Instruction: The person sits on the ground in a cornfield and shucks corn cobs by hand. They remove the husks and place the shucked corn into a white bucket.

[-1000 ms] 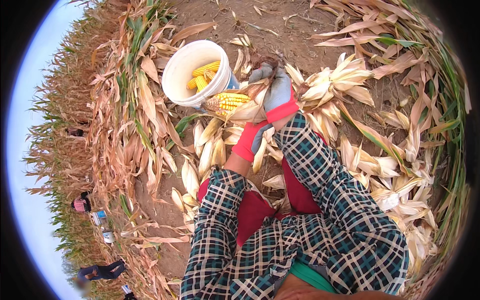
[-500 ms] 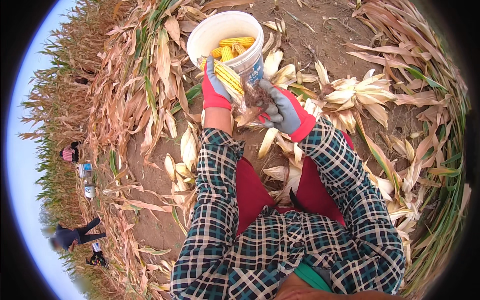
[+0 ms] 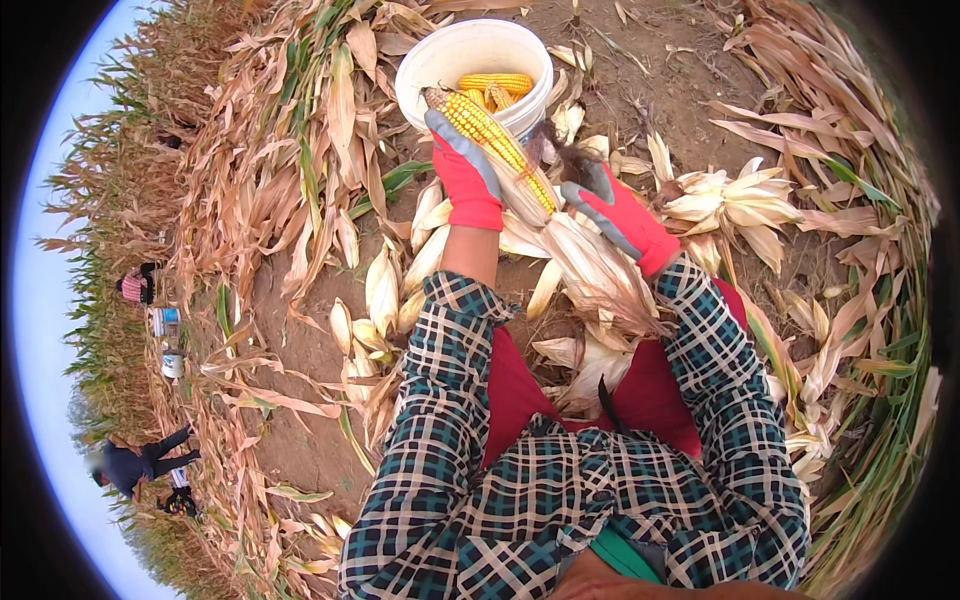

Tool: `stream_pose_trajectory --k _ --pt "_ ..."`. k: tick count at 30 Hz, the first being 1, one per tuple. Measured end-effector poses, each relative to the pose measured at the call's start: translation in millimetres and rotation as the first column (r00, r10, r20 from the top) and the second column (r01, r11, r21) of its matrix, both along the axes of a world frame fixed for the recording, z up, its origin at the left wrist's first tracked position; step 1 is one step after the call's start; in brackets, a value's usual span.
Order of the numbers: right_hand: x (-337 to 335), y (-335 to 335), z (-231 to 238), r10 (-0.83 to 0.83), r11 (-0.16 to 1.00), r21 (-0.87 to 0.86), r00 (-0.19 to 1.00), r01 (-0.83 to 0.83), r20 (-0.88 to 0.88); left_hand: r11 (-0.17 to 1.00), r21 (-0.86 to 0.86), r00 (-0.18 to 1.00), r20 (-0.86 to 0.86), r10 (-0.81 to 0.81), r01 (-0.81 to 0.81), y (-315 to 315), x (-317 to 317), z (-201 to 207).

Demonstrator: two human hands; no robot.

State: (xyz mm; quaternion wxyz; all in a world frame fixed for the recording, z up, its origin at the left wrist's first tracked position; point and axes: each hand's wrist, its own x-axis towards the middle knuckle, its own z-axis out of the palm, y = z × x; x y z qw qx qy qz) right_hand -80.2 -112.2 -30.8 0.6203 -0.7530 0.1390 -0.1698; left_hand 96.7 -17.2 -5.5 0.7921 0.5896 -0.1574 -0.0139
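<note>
A yellow ear of corn (image 3: 490,130) is held slantwise in front of the bucket, its kernels bared. Around its left side wraps my left hand (image 3: 465,175), in a grey and red glove. Pale peeled husk (image 3: 600,270) still hangs from the ear's lower end toward my knees. My right hand (image 3: 625,220), gloved alike, is just right of the ear, beside the husk. A dark brown tuft of corn silk (image 3: 570,158) shows between its thumb and fingers. The white bucket (image 3: 412,75) beyond my hands holds several husked ears (image 3: 497,82).
Loose pale husks (image 3: 382,290) lie on the brown soil around my legs. An opened husk (image 3: 735,200) spreads at the right. Dry stalks and leaves (image 3: 290,190) are heaped on both sides. Far left, two people (image 3: 140,465) and some buckets (image 3: 165,322) appear by standing corn.
Husk and silk have come away from the ear's side, and the husk now hangs downward. My right hand has moved right, off the ear's end. More kernels show.
</note>
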Motion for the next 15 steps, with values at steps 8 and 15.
stream_pose_trajectory --k 8,15 --pt "14.0 34.5 -30.0 0.160 0.978 0.146 0.986 -0.150 -0.054 0.940 -0.261 0.896 -0.329 -0.300 0.219 3.5 -27.2 -12.4" --pt "2.3 36.6 -33.2 0.120 0.989 0.091 0.993 -0.119 -0.002 0.845 -0.435 0.865 -0.239 -0.442 0.311 10.5 -32.1 -2.9"
